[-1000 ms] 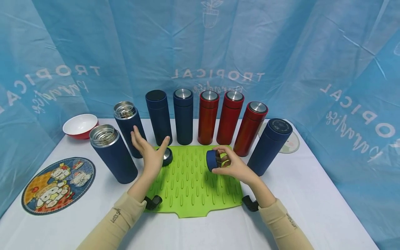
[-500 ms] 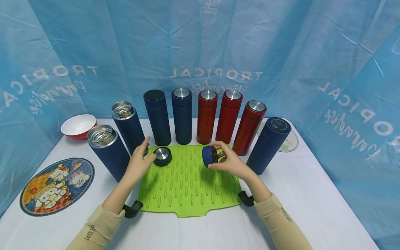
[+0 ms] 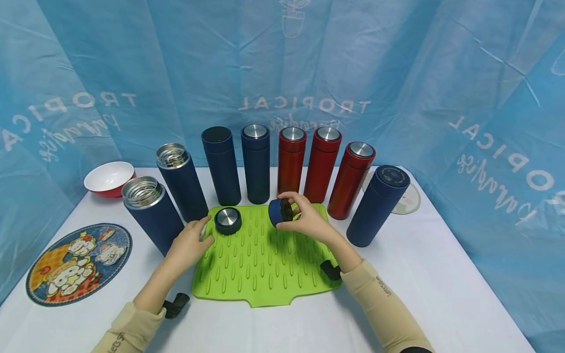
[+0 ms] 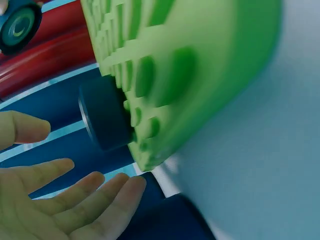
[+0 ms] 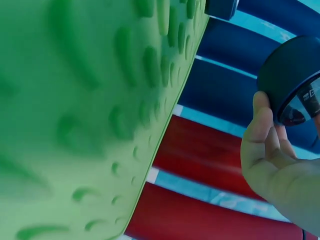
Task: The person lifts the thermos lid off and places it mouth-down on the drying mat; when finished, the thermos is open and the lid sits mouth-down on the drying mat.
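Observation:
My right hand (image 3: pixel 309 223) pinches a navy bottle lid (image 3: pixel 275 213) by its rim, tipped on its side above the green ridged mat (image 3: pixel 260 264). In the right wrist view the lid (image 5: pixel 290 65) shows its underside turned toward the palm. A second navy lid (image 3: pixel 227 223) with a silver top lies on the mat's far left corner. Beside it my left hand (image 3: pixel 187 245) hovers with fingers spread, apart from the lid; the left wrist view shows that hand (image 4: pixel 70 200) holding nothing. Two navy bottles with bare steel mouths, a front one (image 3: pixel 152 213) and a rear one (image 3: pixel 183 186), stand left.
Capped navy bottles (image 3: pixel 256 169) and red bottles (image 3: pixel 292 164) line the back, curving to a navy bottle (image 3: pixel 375 211) at right. A red-and-white bowl (image 3: pixel 110 179) sits far left, behind a round cartoon placemat (image 3: pixel 79 264). A pale round mat (image 3: pixel 406 201) lies behind the right bottle.
My left hand has drawn back toward me and left, uncovering the lid on the mat. My right hand has carried its lid leftward and slightly away from me.

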A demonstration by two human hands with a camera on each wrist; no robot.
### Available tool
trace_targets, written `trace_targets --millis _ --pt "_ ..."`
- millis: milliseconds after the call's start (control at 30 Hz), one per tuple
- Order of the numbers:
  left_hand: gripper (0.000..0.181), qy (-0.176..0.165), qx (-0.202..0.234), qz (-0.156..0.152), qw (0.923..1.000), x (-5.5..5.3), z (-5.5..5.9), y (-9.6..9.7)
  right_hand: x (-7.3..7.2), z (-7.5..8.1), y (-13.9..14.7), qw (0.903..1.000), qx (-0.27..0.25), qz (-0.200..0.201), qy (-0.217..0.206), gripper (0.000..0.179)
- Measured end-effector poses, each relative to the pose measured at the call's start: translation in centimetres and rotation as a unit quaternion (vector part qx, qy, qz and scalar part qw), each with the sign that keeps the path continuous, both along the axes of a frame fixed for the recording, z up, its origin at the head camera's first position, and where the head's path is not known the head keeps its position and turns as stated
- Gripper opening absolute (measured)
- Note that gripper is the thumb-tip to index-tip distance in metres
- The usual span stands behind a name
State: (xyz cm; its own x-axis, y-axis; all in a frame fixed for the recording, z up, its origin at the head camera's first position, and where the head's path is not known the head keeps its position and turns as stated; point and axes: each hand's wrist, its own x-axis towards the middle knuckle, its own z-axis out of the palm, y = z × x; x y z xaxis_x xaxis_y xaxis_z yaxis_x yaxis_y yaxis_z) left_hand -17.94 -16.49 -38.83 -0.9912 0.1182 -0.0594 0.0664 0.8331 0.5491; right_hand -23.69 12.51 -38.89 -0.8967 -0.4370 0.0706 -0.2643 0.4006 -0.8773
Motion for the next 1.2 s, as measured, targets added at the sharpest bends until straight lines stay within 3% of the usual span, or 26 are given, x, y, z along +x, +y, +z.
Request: trace_targets --millis 300,433,833,1200 --pt "0.059 -0.006 0.017 -0.017 0.9997 0.2 -1.4 -0.1 -1.6 -0.2 -2.5 0.9998 0.019 0.0 -0.004 0.061" --pt "0.06 -0.006 0.02 -0.023 0.9995 0.3 -1.7 -0.1 -2.2 -0.6 -3.5 0.9986 0.051 0.001 -0.008 0.062" --pt "0.057 0.001 0.01 -0.027 0.9996 0.1 -2.2 -0.1 -3.6 -1.5 -5.9 0.981 0.193 0.013 0.0 0.065" --pt "0.053 -0.005 0.009 -0.036 0.9993 0.1 -2.3 0.0 -4.1 -2.2 -7.3 0.9702 0.241 0.024 0.013 0.073"
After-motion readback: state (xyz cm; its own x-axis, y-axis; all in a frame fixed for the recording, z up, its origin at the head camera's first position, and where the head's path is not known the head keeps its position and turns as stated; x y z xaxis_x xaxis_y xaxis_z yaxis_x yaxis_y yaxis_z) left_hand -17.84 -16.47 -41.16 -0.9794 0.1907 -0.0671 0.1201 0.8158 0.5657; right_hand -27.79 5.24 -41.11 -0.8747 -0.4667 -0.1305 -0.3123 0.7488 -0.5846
